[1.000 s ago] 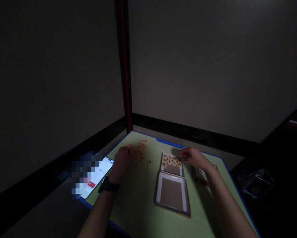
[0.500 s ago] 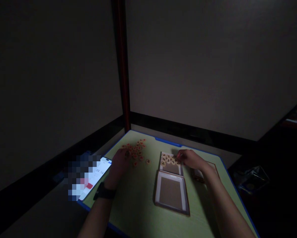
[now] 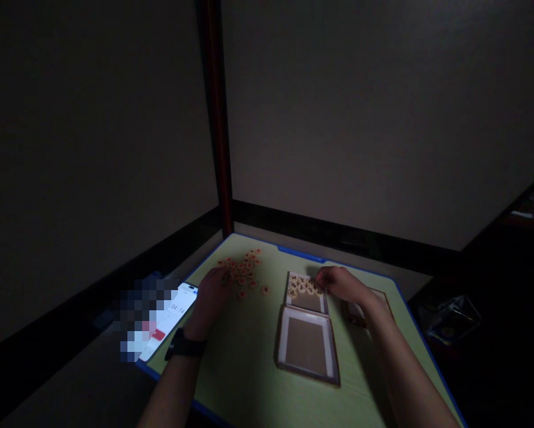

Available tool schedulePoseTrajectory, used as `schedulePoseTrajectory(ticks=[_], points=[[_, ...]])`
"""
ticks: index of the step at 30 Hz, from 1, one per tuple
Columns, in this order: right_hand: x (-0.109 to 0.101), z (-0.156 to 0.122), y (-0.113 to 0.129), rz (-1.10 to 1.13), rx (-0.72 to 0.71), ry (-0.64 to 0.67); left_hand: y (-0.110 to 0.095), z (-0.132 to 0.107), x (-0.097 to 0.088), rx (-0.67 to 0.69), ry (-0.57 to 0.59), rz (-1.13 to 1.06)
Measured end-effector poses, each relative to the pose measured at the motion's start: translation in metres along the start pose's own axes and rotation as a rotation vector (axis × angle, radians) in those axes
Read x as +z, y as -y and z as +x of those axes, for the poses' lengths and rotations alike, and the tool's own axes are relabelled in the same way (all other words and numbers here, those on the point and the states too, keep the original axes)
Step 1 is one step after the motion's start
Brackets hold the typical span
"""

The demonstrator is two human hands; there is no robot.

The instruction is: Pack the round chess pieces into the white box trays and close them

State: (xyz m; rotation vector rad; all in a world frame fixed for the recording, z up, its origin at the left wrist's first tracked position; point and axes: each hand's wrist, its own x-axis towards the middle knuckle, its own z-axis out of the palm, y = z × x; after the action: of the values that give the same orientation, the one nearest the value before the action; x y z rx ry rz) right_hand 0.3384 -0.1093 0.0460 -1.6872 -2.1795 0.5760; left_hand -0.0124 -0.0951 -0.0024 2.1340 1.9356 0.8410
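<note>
left hand [image 3: 211, 292] is lying at the loose xiangqi discs [image 3: 244, 270] on the green table [image 3: 244, 368], fingers curled, hold cannot be told | right hand [image 3: 341, 283] is touching the row of discs [image 3: 303, 290] inside the box tray [image 3: 307, 303], fingertips bunched, hold cannot be told

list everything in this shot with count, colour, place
table: one, green, blue-edged, room corner
loose game pieces: many, pale and red, table's far left
far tray: one, brown, table middle
tray pieces: several, pale, far tray's back end
near tray: one, brown, empty, before far tray
flat box: one, brown, by right wrist
phone: one, lit, table's left edge
post: one, dark red, wall corner
watch: one, black, left wrist
left hand: one, at loose pieces
right hand: one, at tray pieces
</note>
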Motion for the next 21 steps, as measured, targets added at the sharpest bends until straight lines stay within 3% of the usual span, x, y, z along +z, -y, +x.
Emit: schedulePoseTrajectory(ticks=[5,13,16,21], points=[[0.005,0.002,-0.003,0.033,0.001,0.033,-0.001,-0.001,-0.002,-0.028,-0.002,0.005],[-0.006,-0.003,-0.002,-0.007,0.033,0.033,-0.002,0.001,-0.002,-0.056,0.034,0.036],[-0.009,-0.003,-0.005,0.011,0.035,0.058,-0.004,0.000,-0.002,-0.060,-0.004,0.016],[-0.011,-0.002,-0.002,0.035,0.034,-0.010,-0.004,-0.001,-0.008,-0.143,-0.105,-0.027]])
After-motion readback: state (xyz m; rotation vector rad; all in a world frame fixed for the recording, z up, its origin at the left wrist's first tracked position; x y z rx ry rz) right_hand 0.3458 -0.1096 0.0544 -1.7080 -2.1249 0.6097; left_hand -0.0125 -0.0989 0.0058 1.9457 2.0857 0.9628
